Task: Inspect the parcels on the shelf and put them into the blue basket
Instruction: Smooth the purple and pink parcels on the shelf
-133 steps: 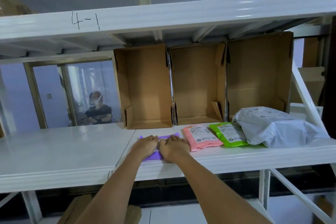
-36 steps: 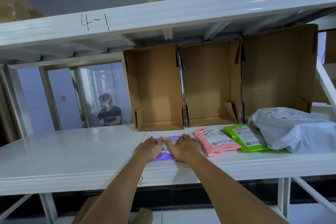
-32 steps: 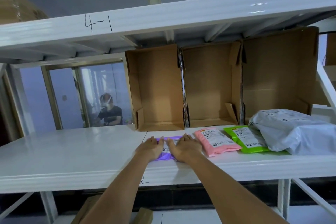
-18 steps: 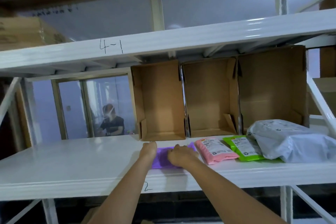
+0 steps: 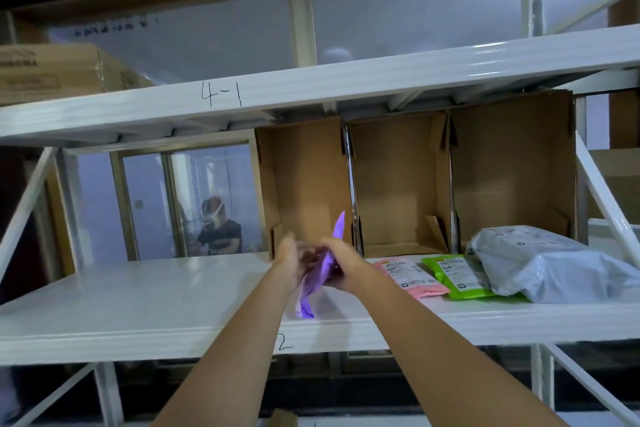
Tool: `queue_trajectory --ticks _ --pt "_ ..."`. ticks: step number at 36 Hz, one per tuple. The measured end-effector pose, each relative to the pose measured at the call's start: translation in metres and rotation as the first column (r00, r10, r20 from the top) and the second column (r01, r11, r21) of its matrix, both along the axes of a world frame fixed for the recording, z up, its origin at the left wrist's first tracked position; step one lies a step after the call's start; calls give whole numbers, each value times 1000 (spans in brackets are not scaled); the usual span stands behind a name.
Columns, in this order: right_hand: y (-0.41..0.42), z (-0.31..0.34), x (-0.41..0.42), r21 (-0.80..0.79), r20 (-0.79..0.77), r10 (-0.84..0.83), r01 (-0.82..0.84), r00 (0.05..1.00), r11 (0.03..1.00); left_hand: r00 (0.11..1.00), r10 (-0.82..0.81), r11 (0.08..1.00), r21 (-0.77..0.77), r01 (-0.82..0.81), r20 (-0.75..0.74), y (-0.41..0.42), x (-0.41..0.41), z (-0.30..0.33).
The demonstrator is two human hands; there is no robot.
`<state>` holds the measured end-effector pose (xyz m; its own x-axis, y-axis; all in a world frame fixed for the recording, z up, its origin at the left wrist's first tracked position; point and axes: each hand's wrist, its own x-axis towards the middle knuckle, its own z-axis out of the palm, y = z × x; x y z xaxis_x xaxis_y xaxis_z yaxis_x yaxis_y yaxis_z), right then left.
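head view, facing shelf (image 5: 173,302), close

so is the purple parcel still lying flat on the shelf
No, both hands, left and right, hold the purple plastic parcel tilted up on edge above the white metal shelf.

White metal shelves (image 5: 138,315) fill the view, the upper beam (image 5: 346,80) marked "4-1". 3 open cardboard boxes (image 5: 398,184) stand at the back. Behind, a glazed partition (image 5: 156,204) shows a seated person (image 5: 220,229). Grey wall (image 5: 415,3) above.
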<state>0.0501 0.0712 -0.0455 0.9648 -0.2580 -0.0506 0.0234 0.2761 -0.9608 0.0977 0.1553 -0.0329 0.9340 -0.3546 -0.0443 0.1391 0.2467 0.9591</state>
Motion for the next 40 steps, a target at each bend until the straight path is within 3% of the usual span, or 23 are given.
queue_trajectory --ticks 3,5,6,8,9,11,15,19,24,28,33,40 --pt "-16 -11 6 53 13 -69 68 998 996 968 -79 931 364 -13 237 -1 -13 1" --pt "-27 -23 10 -177 -24 -153 147 988 973 935 -168 855 519 -20 312 0 -12 -8" --pt "-31 -25 9 -377 -48 -214 181 976 908 927 -216 820 573 1 307 1 -12 -13" --pt "-40 -30 5 -734 -55 -351 201 935 649 919 -325 728 679 92 224 1 -18 -24" --pt "-44 -31 2 -830 -26 -407 207 913 518 911 -362 644 760 92 196 -1 -19 -31" --pt "-51 -31 -1 -895 27 -460 227 887 383 886 -404 420 906 -42 229 -3 -18 -42" --pt "-56 -25 2 -943 83 -458 218 885 250 757 -588 48 946 -321 286 -3 -3 -60" --pt "-53 -14 2 -972 149 -503 220 851 85 778 -563 -127 902 -413 277 -13 6 -61" --pt "-37 -1 8 -978 208 -377 201 903 -59 746 -595 -140 875 -464 300 -20 15 -57" --pt "-29 -16 25 -973 201 -194 173 960 -150 678 -581 -38 817 -576 451 -18 21 -56" --pt "-32 -57 45 -999 11 -197 3 980 -41 643 -555 175 830 -530 528 -14 34 -67" --pt "-42 -79 54 -997 71 -164 77 984 26 482 -693 231 798 -556 537 -10 43 -83"
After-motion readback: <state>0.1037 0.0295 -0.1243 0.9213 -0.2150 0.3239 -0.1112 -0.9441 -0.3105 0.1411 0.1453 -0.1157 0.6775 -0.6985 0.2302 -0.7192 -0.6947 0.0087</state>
